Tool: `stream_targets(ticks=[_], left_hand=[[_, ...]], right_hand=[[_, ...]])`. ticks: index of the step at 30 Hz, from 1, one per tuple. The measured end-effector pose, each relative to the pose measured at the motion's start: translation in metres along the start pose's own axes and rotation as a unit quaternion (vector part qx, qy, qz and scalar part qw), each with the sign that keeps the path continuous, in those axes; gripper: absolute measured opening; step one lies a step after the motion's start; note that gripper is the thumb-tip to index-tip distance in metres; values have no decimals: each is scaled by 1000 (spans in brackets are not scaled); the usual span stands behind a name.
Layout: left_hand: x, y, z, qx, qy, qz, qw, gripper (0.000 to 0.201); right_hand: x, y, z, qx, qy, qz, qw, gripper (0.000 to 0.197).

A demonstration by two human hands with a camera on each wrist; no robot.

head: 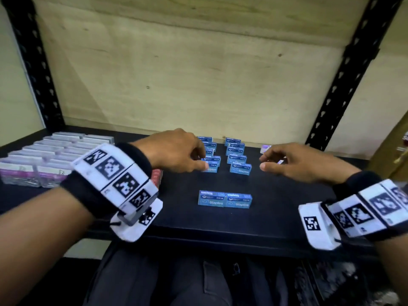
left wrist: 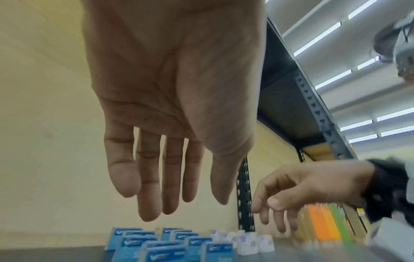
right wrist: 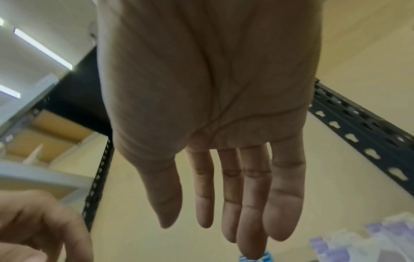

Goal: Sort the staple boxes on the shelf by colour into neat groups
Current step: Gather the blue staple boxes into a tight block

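Two bare hands hover over blue staple boxes on a black shelf (head: 276,195).

Nearest, left hand (head: 176,151) and right hand (head: 295,163) hang with fingers loose, holding nothing. Lower centre, two blue boxes (head: 225,199) read "Staples"; two blue rows (head: 236,155) stand behind, the left row partly hidden by fingers. Pale boxes (head: 50,155) fill the left; a purple-white box (head: 265,148) peeks at right, print unreadable.

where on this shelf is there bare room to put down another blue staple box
Free: the dark shelf right of the front pair of blue boxes, below the right hand, and the strip between that pair and the two blue columns. Crowded: clear boxes far left, white-purple boxes back right.
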State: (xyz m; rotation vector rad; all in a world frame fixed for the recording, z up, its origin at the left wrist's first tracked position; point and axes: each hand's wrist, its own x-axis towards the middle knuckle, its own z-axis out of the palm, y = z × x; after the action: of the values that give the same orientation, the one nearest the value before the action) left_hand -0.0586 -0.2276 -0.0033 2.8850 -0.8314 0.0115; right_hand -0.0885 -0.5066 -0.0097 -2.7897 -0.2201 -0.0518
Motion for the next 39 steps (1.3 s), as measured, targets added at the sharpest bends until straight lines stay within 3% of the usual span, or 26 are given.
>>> stream_targets(ticks=[9,17,20,25,35,39], left_hand=[[63,-21,-5,118,-110,-43,986,40],[88,-9,2,141,-163,-25,976,46],[92,-6,5,154,-170,-21,973,41],[93,2,5,160,-165,-10,973,25],[64,15,1,180,-185,35,966,27],[47,11,3,147,-189,36,970,18]], right_hand=[[57,0,2,-132,-112,42,984,34],[85,0,9,-165,-146,40,975,32],[90,-1,15,-161,-151,35,975,21],[89,-7,18,-174,-144,18,974,13],[53,-20,10,-141,-147,-2,979,12],[38,-21,11,-127,-154,-5,980,14]])
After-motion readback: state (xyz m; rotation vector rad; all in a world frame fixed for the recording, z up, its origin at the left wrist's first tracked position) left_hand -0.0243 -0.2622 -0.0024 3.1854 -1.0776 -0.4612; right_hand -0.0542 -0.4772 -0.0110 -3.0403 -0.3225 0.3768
